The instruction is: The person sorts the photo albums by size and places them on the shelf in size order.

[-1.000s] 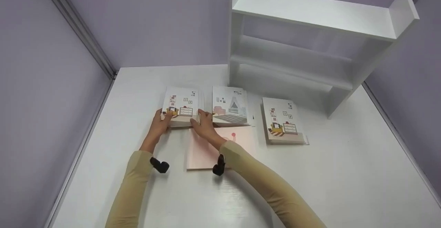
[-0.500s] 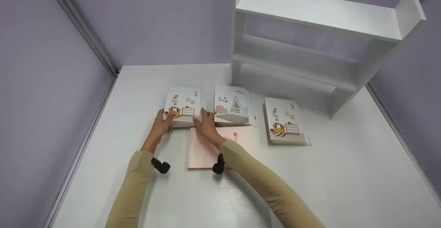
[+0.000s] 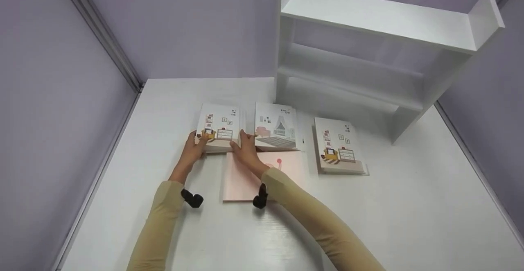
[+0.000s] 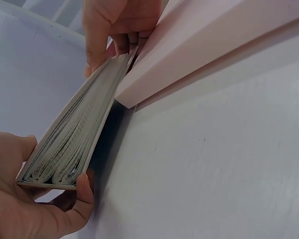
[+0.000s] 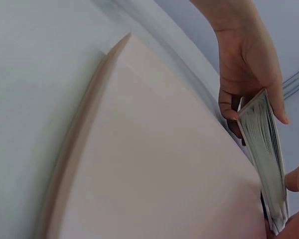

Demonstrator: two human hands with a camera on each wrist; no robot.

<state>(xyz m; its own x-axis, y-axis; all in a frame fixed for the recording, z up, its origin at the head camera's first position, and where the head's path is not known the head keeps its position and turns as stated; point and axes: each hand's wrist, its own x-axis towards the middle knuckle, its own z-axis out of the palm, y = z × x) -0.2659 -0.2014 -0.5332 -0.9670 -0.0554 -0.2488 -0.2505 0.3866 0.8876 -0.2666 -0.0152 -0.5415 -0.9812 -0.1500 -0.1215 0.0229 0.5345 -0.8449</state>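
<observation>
On the desk (image 3: 368, 234), left of its middle: there is a white picture book (image 3: 217, 119), with a yellow armchair and a chest of drawers drawn on its cover, placed between the two hands; whether it rests flat or is slightly raised, I cannot tell.
Left hand (image 3: 192, 150): it is partly closed around the near left corner of this book; in the left wrist view, the thumb is on one cover and the bent fingers are on the other.
Right hand (image 3: 247, 148): it also pinches the book, at the near right corner, with thumb and curled fingers on opposite sides.
Pink book (image 3: 241, 181): it lies flat, nearer to the person, partly under the right sleeve (image 3: 311, 209).
Grey-tent book (image 3: 274, 121): it lies just to the right of the right hand, and neither hand grips it.
Matching book (image 3: 337, 142): it lies well apart on the right side, in front of the white shelf unit (image 3: 376, 17).
Grip and book, change: since half a second ago, almost nothing differs; only the head view is slightly shifted. Therefore I judge that the work remains at holding, without visible carrying of the book.
</observation>
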